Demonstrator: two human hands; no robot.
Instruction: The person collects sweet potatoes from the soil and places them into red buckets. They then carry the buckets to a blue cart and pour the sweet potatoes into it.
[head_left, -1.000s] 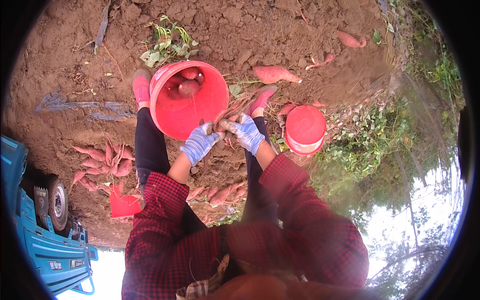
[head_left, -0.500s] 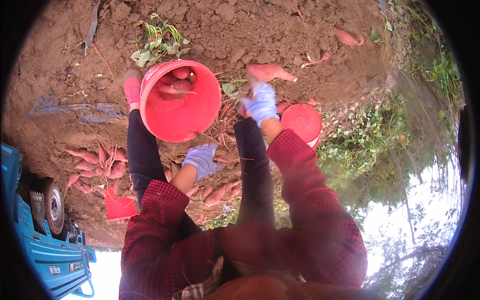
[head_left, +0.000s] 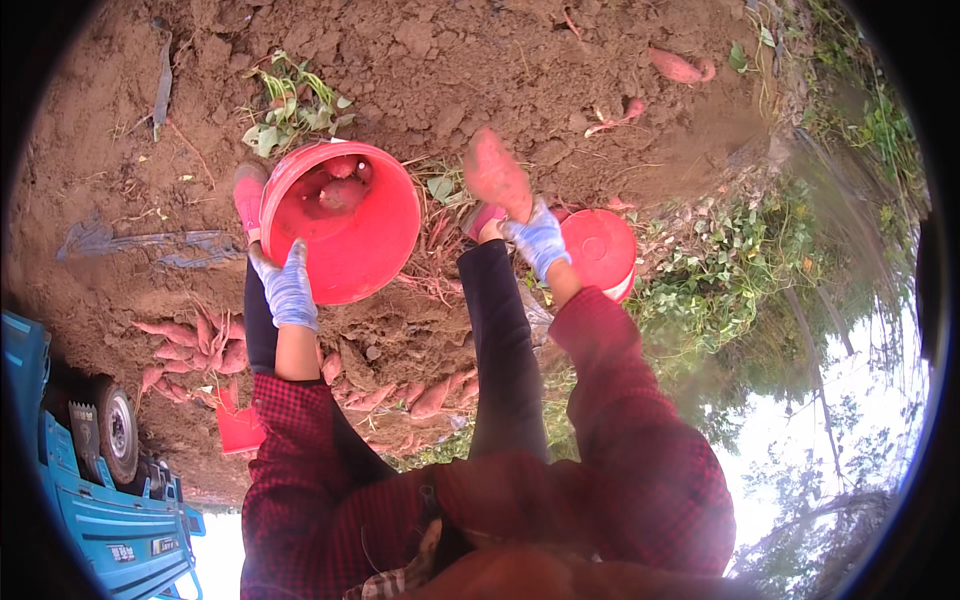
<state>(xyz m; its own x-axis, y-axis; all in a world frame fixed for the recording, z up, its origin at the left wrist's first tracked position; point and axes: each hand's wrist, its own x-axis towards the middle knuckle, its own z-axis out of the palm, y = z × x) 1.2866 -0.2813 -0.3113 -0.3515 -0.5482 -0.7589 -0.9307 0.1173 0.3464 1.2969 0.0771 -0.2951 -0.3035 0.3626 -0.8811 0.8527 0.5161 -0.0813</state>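
My left hand, in a pale blue-white glove, grips the near-left rim of a large red bucket. The bucket leans with its mouth toward me, and several sweet potatoes lie at its bottom. To the right of it, my gloved right hand holds a big reddish sweet potato by its narrow end, raised off the soil. Just beyond that hand is a smaller red bucket, its flat round red face toward me.
A heap of sweet potatoes lies at left, beside a red container. More sweet potatoes lie in a row between my legs. Single ones rest at far right. A blue vehicle stands lower left; leafy vines grow at right.
My left hand has moved left and up onto the large bucket's rim. The right hand has picked up the big sweet potato from the soil and turned it tip-down.
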